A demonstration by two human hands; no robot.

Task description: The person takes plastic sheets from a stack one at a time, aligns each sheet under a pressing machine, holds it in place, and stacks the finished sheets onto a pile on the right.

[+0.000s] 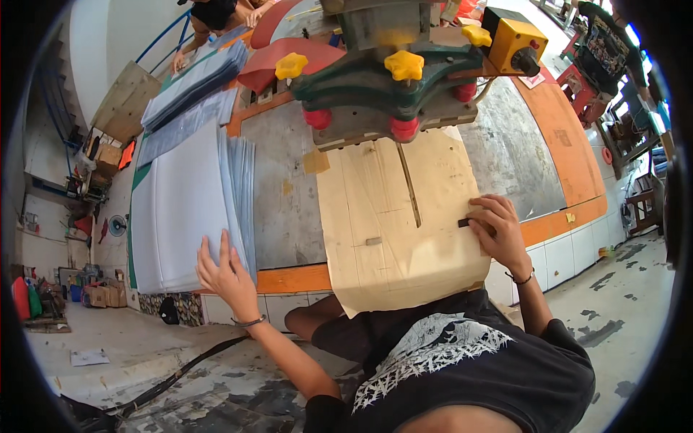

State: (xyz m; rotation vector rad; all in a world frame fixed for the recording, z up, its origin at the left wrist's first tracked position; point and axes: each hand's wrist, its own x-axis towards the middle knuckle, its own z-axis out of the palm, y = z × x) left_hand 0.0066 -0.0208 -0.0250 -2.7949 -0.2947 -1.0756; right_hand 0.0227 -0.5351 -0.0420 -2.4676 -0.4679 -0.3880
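My left hand (225,273) lies with its fingers spread on the right part of a stack of white sheets (184,209). Clear plastic-looking layers (244,187) fan out along that stack's right side. On the right, my right hand (499,229) rests at the edge of a tan board or sheet (404,267), fingers bent and apart. A small black block (463,223) lies against its fingertips. The tan sheet has a long dark slot (408,184), drawn lines and a small greyish block (373,241). Its front end curves down over the table edge toward my lap.
Over the sheet's far end hangs a dark green press head (361,86) with yellow knobs and red feet. A yellow control box (516,43) sits beside it. The metal table (289,216) has an orange border. More plastic sheets (195,83) lie far left; other people are behind.
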